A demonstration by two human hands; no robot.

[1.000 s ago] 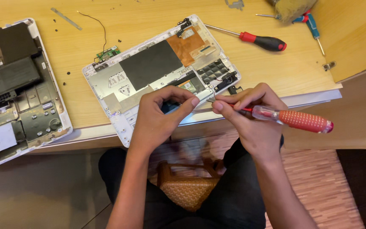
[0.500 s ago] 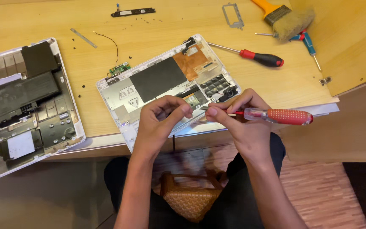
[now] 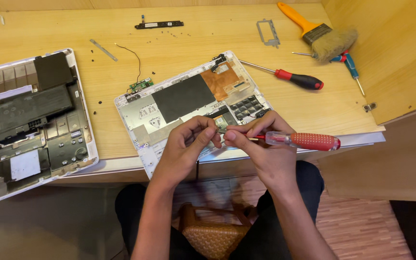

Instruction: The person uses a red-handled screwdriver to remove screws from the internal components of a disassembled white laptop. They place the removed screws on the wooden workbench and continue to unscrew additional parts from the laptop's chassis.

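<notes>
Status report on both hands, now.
Right hand grips red-handled screwdriver. Left hand pinches a small part at its tip, over the opened laptop base. Nothing in the way.

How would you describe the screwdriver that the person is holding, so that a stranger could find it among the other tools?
Start at the light wooden table and find the opened white laptop base near its front edge. Just in front of it, the right hand grips a screwdriver with a ribbed red handle and clear collar. Unlike the red-and-black-handled screwdriver and the small blue-handled screwdriver lying farther back, it is held above the table.
</notes>
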